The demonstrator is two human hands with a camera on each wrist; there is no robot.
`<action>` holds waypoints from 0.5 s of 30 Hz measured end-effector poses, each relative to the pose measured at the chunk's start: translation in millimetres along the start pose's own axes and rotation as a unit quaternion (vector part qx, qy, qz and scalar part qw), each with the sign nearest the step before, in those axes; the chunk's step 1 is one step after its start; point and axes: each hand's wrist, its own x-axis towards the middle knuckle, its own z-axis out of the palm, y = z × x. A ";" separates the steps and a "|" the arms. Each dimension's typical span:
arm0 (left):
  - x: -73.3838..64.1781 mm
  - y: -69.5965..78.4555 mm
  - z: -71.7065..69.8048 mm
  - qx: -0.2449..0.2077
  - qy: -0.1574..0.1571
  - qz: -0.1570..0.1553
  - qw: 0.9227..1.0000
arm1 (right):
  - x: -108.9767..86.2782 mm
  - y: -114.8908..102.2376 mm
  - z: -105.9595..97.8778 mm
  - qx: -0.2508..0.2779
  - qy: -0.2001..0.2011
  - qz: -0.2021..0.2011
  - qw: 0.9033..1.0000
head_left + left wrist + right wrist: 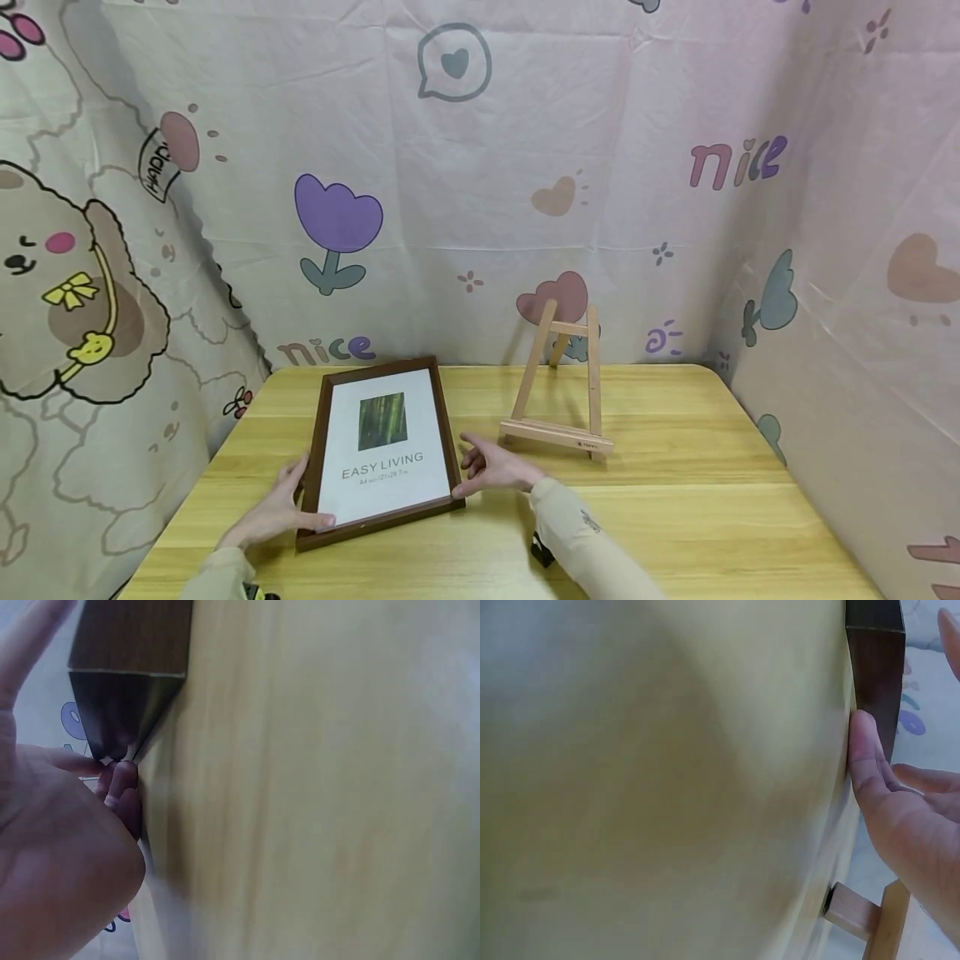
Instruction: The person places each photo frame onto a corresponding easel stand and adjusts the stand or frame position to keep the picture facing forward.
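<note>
A picture frame (pixel 445 425) with a dark brown wooden border lies face up at the left of the table. Its white insert reads "EASY LIVING" under a green picture. My left hand (pixel 273 508) grips its near left side, thumb over the front and fingertips against the side edge. At the near right corner, my right hand (pixel 498 468) touches the side edge, its index finger extended away from the border. From the right wrist, fingers (pixel 866 746) rest low along the frame's side (pixel 877 675). A wooden tabletop easel (pixel 555 432) stands to the right of that hand.
The light wood table (pixel 675 492) reaches back to a patterned cloth (pixel 480 183), which also hangs at both sides. The easel's rear leg (pixel 558 348) is close to the back edge.
</note>
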 end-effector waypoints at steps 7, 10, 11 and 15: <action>-2.9 -2.9 -0.8 0.004 -0.007 0.008 1.000 | 12.1 -1.1 5.2 -0.046 -0.002 0.011 0.999; -2.7 -3.5 -1.6 0.004 -0.014 0.008 1.000 | 12.9 -3.2 7.5 -0.077 0.000 0.020 0.997; -2.7 -3.7 -1.7 0.004 -0.016 0.009 1.000 | 12.8 -4.0 8.0 -0.089 -0.001 0.023 0.996; -2.4 -4.5 -1.9 0.001 -0.024 0.009 1.000 | 12.4 -6.8 9.9 -0.135 -0.004 0.029 0.990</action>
